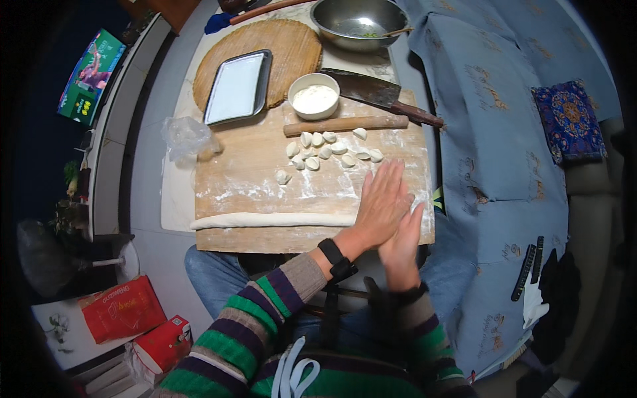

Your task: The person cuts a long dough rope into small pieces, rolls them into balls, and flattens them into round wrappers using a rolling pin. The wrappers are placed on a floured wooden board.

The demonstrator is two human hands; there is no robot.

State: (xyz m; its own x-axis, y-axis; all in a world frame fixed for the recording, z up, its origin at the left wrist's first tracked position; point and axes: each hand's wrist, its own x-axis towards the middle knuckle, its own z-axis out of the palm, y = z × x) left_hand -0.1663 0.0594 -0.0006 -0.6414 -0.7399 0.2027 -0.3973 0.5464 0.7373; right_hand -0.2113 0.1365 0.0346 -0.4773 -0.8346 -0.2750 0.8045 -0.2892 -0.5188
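Observation:
My left hand [380, 206] lies flat against my right hand [402, 244] over the front right of a floured wooden board [239, 184]. The fingers of the left hand are straight and point away from me; the right thumb sticks out beside them. The palms face each other, so the space between them is hidden. A long rope of dough [273, 219] runs along the board's near edge, its right end out of sight behind my left wrist. Beyond my fingertips sit several small cut dough pieces [339, 148]. One dough piece [283, 177] lies apart, to the left.
Behind the pieces are a wooden rolling pin [346, 126], a bowl of flour [315, 98] and a cleaver [368, 89]. A tray [236, 88] rests partly on a round woven mat [293, 47]. A steel basin [361, 22] stands farther back, a plastic bag [189, 138] at left.

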